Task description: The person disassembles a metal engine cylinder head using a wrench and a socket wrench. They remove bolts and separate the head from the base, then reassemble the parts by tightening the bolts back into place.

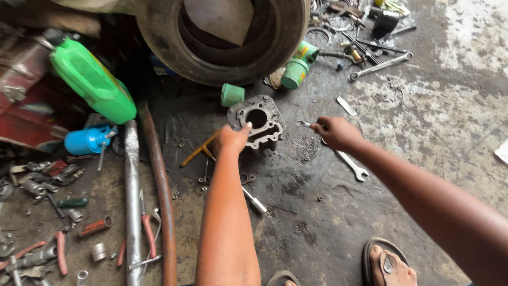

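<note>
A grey metal engine cylinder block [263, 122] with a round bore sits on the dirty concrete floor. My left hand [234, 139] rests on its near left edge, thumb touching the top face. My right hand [335, 133] is to the block's right, fingers closed around a silver combination wrench [349, 161] that lies along the floor; one wrench end pokes out toward the block. A T-handle socket tool [209, 154] with a yellowish bar lies under my left wrist.
A worn tyre [288, 42] stands behind the block. A green jug [91, 79] and blue oil can [87, 140] sit left. Long pipes [132, 185], pliers [147, 225] and small parts litter the left floor. More wrenches [381, 64] lie far right. My sandalled foot [389, 267] is near.
</note>
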